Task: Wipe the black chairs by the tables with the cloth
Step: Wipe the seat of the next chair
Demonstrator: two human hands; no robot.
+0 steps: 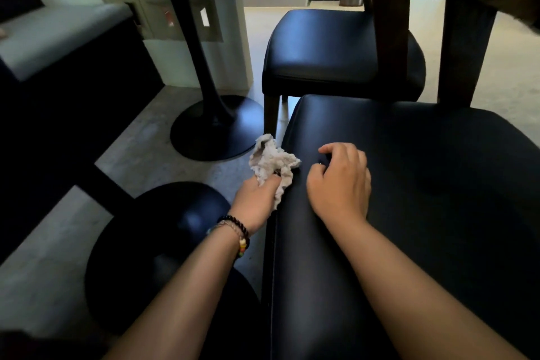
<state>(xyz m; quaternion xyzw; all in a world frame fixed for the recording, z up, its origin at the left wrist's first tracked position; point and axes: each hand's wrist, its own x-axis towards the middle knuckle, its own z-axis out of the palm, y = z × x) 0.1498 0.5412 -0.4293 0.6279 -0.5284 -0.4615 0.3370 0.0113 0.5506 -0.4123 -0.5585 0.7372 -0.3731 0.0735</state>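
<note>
With your left hand gripping the cloth and your right hand resting loosely curled and empty, sweep the near chair seat left to right.

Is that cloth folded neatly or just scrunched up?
Scrunched. The cloth bunches in crumpled lumps from the left hand at the near chair seat's edge.

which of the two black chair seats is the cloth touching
The near chair seat, the one the right hand rests on. The left hand holds the cloth against its left edge. The far chair seat is untouched.
</note>
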